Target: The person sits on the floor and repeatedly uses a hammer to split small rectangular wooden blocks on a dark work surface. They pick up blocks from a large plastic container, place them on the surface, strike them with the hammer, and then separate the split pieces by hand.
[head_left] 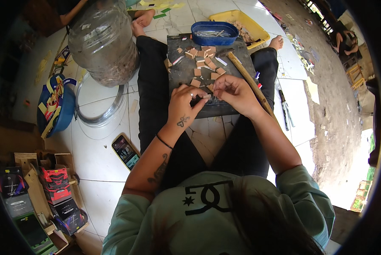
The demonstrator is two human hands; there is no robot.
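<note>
Between my legs stands a dark low board (179,63) strewn with several small tan square pieces (196,83). My left hand (184,104) is closed over its near edge, thumb and forefinger pinching a small tan piece (207,97). Close beside it on the right, my right hand (238,94) has thumb and fingers drawn together; what they hold, if anything, is too small to make out. A hammer (246,77) with a wooden handle lies along the board's right side, its handle passing beneath my right forearm.
At the board's far end sits a blue oval tub (214,34) of thin metal strips, with a yellow tray (258,32) behind. Leftward are a large clear plastic jar (103,42), a wire coil (97,121), a blue basin (65,114) and a phone (125,152). A slim tool (285,111) lies right.
</note>
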